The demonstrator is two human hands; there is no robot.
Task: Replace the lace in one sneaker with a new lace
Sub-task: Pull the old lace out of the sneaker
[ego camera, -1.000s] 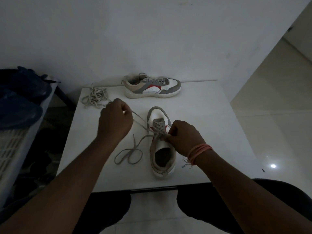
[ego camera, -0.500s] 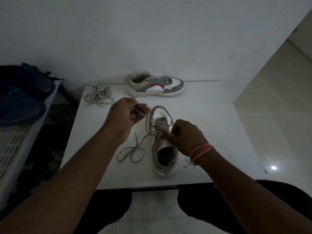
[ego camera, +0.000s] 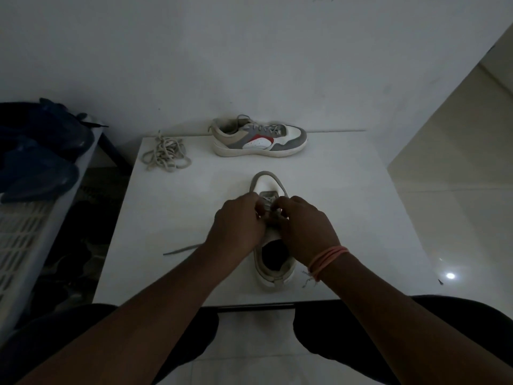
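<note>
A white and grey sneaker (ego camera: 268,184) stands on the white table (ego camera: 347,207), toe pointing away from me. My left hand (ego camera: 236,223) and my right hand (ego camera: 305,232) meet over its eyelets, fingers curled, pinching the grey lace (ego camera: 268,204) there. A loose end of that lace (ego camera: 180,249) trails out to the left from under my left forearm. The second sneaker (ego camera: 259,137) lies sideways at the table's back edge. A bundled beige lace (ego camera: 166,154) sits at the back left corner.
A white slatted crate (ego camera: 25,232) with dark blue shoes (ego camera: 36,162) on it stands to the left of the table. The wall is right behind the table. Tiled floor opens to the right.
My left hand came in from the left, where it held the lace out, to the eyelets beside my right hand. The lace loop on the table shrank to a short trailing end.
</note>
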